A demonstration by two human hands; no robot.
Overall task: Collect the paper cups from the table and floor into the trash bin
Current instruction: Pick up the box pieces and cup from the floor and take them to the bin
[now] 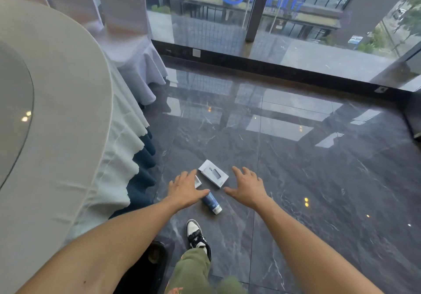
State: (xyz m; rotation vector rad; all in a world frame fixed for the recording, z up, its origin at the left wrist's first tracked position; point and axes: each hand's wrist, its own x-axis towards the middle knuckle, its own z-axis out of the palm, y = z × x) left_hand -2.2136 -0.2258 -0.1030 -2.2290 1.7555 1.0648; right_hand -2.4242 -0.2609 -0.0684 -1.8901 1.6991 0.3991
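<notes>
On the dark marble floor lie a white flat box (213, 173), a second small white box (198, 182) mostly hidden under my left hand, and a blue tube with a white cap (212, 203). No paper cup shows in this view. My left hand (185, 190) hovers over the small box and the tube's top end, fingers spread, holding nothing. My right hand (247, 187) is stretched out just right of the white flat box, fingers apart and empty. A dark container (157, 257), possibly the trash bin, stands by my left leg, partly hidden by my arm.
A round table with a white cloth (68, 111) and dark skirt fills the left. White-covered chairs (127, 43) stand behind it. A glass wall (273, 20) runs across the back. My shoe (196, 234) is planted just below the tube.
</notes>
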